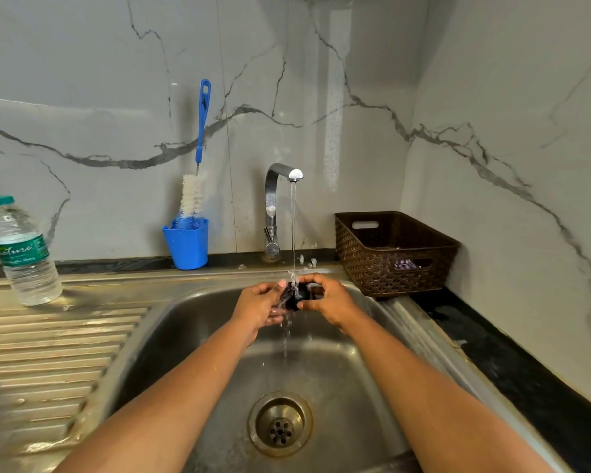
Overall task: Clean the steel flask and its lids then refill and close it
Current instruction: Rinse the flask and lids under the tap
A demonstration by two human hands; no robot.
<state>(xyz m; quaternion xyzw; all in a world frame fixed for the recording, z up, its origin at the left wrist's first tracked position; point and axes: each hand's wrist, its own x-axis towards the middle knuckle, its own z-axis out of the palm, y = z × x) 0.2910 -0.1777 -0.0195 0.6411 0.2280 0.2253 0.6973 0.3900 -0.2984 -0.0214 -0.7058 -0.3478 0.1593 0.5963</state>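
- Your left hand [260,303] & right hand [333,302] meet over the back part of the sink [325,373], w/ a small black lid [294,298] between them.
- Lid sits right under the tap [273,206]. The water stream [292,227] lands on its top, splashes, and runs down off your hands into the basin.
- Right-hand fingers [313,278] are curled over the lid's top & far side, thumb on the near side: clamped on the lid.
- Left hand cups it from the left and below, thumb pressed vs. the lid's upper edge, so those fingers grip the lid too.
- Can't tell which way up the lid is; water & fingers hide most of it.
- Drain [279,424] is in the basin floor, nearer you, well below your hands.
- Ribbed drainboard [48,353] lies left of the basin. A clear plastic water bottle [23,250] w/ green cap & label stands upright at its back left corner.
- Blue cup [186,245] stands vs. the marble wall, left of the tap, w/ a bottle brush [198,158] upright in it, blue handle leaning on the wall.
- Brown woven basket [389,264] sits on the dark bench [509,363] right of the tap, in the corner. Something purplish shows through its front handle slot; can't tell what.
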